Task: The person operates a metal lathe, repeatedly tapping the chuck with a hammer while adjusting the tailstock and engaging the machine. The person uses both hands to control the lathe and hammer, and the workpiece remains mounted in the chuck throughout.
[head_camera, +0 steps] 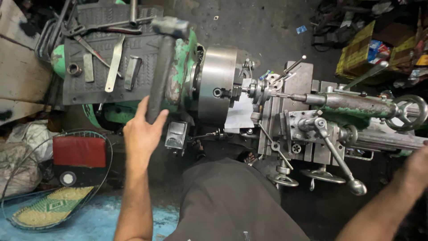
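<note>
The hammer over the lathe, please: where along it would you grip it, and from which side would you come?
Probably grip the hammer low on its long dark handle, as the left hand does now, coming from the near side. The heavy head points away over the green headstock, so the handle's near end is the free, reachable part, clear of the chuck.

A yellow cardboard box (355, 56) with dark print stood on the floor at the upper right. Just beside it lay a blue and white packet (377, 48) with a red patch. A small blue wrapper (301, 29) lay alone on the dark floor, left of the box.
</note>
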{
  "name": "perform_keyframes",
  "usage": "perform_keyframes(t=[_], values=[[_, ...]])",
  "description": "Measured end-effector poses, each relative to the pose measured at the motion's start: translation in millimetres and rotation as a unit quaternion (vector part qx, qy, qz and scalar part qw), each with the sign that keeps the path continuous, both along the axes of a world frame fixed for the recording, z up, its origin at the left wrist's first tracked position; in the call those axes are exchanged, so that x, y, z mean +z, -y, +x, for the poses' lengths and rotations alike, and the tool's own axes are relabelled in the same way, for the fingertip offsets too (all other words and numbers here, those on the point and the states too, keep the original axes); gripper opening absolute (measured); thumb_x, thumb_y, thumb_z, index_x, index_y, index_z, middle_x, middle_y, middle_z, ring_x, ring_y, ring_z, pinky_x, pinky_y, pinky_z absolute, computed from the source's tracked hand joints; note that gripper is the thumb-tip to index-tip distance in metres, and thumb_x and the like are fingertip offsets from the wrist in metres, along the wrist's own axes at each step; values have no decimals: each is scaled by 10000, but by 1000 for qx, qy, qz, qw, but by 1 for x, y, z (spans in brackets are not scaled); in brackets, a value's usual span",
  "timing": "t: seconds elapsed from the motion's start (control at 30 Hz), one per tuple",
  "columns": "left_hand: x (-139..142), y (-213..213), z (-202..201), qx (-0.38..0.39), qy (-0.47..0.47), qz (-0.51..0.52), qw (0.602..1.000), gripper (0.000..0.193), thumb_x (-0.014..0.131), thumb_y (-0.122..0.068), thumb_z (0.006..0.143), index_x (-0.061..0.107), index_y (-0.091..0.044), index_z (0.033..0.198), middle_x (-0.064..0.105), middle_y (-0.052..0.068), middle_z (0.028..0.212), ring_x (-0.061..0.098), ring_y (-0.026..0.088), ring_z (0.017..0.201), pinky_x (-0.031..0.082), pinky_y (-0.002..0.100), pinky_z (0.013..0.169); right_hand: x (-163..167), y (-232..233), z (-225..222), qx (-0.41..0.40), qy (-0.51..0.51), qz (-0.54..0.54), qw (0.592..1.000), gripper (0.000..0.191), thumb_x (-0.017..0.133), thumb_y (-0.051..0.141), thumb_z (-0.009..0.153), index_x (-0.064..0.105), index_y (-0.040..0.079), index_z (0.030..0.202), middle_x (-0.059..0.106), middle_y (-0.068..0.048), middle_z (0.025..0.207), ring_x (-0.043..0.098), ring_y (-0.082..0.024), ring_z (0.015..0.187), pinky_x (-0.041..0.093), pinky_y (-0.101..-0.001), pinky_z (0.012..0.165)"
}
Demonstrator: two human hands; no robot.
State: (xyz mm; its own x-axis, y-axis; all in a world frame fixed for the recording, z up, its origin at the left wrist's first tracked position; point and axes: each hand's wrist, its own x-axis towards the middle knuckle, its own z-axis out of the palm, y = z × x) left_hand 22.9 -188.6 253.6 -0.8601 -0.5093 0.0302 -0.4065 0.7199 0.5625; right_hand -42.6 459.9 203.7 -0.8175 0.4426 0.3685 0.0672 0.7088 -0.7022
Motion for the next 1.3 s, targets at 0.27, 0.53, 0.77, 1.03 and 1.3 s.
perform_keyframes(t=[0.27,0.53,0.77,1.03,1.3], values=[[16,18,-1,18,65,-91,994,593,729,-497,924,617,-197,1424,704,300,905,659,520,893,510,593,773,-85,-41,-70,3,-122,35,992,381,421,115,1181,465,-101,1490,571,-271,1455,576,-329,1332,441,-445,1167],[-9,3,23,-17,-132,-270,954,268,684,-260,1077,636,-119,1299,630,131,1171,634,343,1088,510,441,943,-73,-53,-112,3,-150,93,984,292,440,144,1225,572,-55,1392,645,-236,1339,625,-355,1238,475,-430,1101],[-97,-46,36,-148,-123,-48,980,150,705,-118,965,702,-76,1108,712,118,1081,677,308,1032,537,396,957,-69,-81,-128,9,-13,156,988,263,476,184,1234,650,16,1336,734,-265,1141,721,-450,1055,552,-475,910],[-213,-61,22,19,71,-129,989,555,649,-386,1022,596,111,1265,625,324,1182,608,488,1069,484,532,941,-66,-26,-129,-28,-40,393,918,361,523,131,1110,600,-26,1425,551,-333,1373,546,-438,1247,420,-507,1094],[-262,11,34,-19,34,-17,999,452,664,-394,1051,688,37,1187,699,294,1110,669,475,1047,534,517,935,-105,54,-145,64,-153,170,971,234,524,57,921,756,30,903,699,-102,874,597,-309,929,412,-411,1026]])
